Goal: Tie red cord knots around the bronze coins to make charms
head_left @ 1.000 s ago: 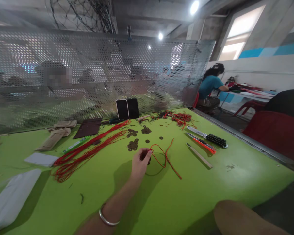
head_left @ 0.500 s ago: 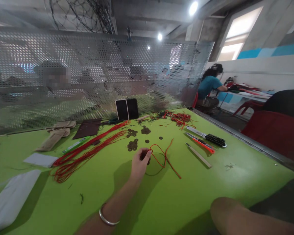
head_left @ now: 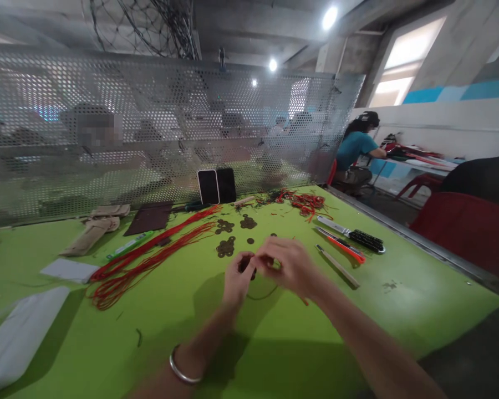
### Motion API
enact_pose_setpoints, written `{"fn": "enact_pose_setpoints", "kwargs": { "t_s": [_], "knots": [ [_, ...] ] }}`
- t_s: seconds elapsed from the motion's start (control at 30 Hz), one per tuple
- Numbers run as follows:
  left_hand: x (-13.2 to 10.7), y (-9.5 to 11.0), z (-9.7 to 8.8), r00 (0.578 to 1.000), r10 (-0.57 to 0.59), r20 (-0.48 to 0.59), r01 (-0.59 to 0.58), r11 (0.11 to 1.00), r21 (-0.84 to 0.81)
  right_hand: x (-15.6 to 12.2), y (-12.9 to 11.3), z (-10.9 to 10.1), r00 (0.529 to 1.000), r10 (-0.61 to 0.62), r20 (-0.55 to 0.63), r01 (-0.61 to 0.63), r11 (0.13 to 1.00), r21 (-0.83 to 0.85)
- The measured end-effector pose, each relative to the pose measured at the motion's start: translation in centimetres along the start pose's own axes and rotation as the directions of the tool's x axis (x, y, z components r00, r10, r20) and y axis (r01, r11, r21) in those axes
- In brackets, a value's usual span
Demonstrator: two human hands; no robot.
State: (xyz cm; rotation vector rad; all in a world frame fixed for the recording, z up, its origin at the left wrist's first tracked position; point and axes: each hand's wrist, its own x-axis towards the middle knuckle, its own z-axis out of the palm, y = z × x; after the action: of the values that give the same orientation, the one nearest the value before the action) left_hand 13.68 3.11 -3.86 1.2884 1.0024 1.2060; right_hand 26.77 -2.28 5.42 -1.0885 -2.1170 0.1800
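Right table edge (head_left: 399, 230) beyond right hand (head_left: 290, 265)

Right fingers (head_left: 271, 245) sit just beside left fingers (head_left: 247, 271) above the green table (head_left: 100, 349).

Low lane on your left: bare green tabletop (head_left: 170, 305) between your left hand (head_left: 238, 276) and the red cord bundle (head_left: 128, 266). Your right hand (head_left: 290, 265) crowds the left's other side. Beyond it, a narrow strip, then a slanted wooden-handled tool (head_left: 340, 268) and orange cutter (head_left: 343, 245). Ahead, flat dark discs (head_left: 225, 247); room above. At the back, the perforated screen (head_left: 149, 166) walls you off, two upright devices (head_left: 209, 188) before it.
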Motion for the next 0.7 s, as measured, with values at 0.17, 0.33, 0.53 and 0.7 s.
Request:
{"fn": "enact_pose_setpoints", "kwargs": {
  "t_s": [0.17,0.33,0.53,0.7],
  "knots": [
    [-0.1,0.3,-0.2,0.996,0.000,0.085,-0.004,0.999,0.047,-0.5,7.1,3.4,0.969,0.236,0.078,-0.229,0.969,-0.087],
    [-0.1,0.4,-0.2,0.999,-0.001,0.046,-0.002,0.998,0.070,-0.8,7.7,4.2,0.941,0.312,0.132,-0.327,0.939,0.110],
    [-0.1,0.3,-0.1,0.999,-0.024,0.035,0.022,0.998,0.063,-0.7,7.6,4.7,0.917,0.383,0.111,-0.399,0.877,0.267],
    [0.0,-0.1,-0.2,0.999,-0.009,0.051,0.006,0.998,0.070,-0.9,7.6,5.0,0.908,0.412,0.078,-0.416,0.867,0.275]
  ]
}}
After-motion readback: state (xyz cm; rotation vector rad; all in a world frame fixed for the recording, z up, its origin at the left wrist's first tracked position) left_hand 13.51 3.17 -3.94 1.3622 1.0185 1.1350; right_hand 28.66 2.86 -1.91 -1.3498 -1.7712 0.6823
